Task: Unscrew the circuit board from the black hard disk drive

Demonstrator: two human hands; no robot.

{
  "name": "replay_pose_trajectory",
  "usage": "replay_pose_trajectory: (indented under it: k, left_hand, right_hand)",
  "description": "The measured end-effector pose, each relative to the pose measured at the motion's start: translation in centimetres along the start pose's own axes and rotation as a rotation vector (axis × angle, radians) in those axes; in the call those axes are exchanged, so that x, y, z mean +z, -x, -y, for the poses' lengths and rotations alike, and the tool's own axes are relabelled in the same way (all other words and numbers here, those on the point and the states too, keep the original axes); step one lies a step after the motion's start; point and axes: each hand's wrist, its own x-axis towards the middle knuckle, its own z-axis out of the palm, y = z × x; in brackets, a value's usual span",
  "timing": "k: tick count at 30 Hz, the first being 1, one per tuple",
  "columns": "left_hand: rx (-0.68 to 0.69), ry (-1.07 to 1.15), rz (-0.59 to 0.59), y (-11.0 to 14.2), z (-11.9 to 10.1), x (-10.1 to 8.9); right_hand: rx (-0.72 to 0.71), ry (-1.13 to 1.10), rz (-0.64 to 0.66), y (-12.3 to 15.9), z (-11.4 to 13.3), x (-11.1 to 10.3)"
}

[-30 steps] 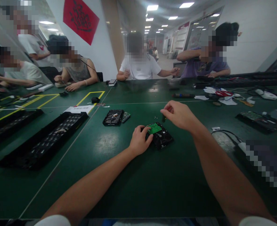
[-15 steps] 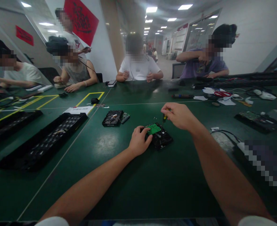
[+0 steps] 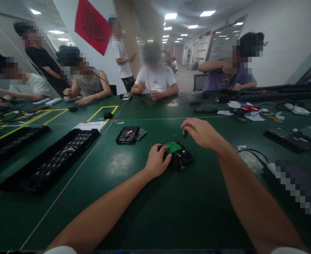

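Note:
A black hard drive (image 3: 184,160) with a green circuit board (image 3: 173,146) on its upper face lies on the table in front of me. My left hand (image 3: 158,160) grips its left side, with fingers and thumb resting at the board's edge. Above the far right corner of the drive, my right hand (image 3: 201,132) pinches a small screwdriver (image 3: 185,133) with a dark and yellow handle. Its thin shaft points down to the drive's edge; whether the tip sits in a screw is too small to tell. A few tiny screws (image 3: 174,135) lie just beyond the drive.
Another hard drive (image 3: 127,135) and a loose circuit board (image 3: 141,134) lie to the left. Long black trays (image 3: 52,158) stand further left. At right are a third drive (image 3: 287,138) and a cable (image 3: 256,149). Several people sit across the green table (image 3: 134,211).
The screwdriver stays upright at the drive's far right corner, its handle now showing more below my fingers. My left hand keeps its place. Behind the table, a standing person has walked to the right.

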Motion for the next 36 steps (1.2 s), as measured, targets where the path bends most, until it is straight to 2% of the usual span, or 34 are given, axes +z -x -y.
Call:
replay_pose_trajectory:
  k: [6,12,19,29,36]
  left_hand:
    - [-0.001,0.001,0.003,-0.03,0.15,0.17]
    - [0.002,-0.01,0.006,-0.08,0.17,0.22]
    - [0.013,-0.006,0.003,-0.04,0.07,0.16]
    - [0.008,-0.015,0.012,-0.07,0.06,0.03]
    - [0.003,-0.014,0.016,-0.02,0.02,-0.06]
  right_hand:
    - [0.136,-0.083,-0.041,0.33,0.2,0.05]
    - [0.089,-0.11,-0.011,0.31,0.47,-0.09]
    - [0.183,-0.162,-0.007,0.23,-0.15,0.27]
    - [0.134,-0.175,0.003,0.38,0.5,-0.09]
    - [0.194,-0.149,-0.019,0.21,-0.14,-0.2]
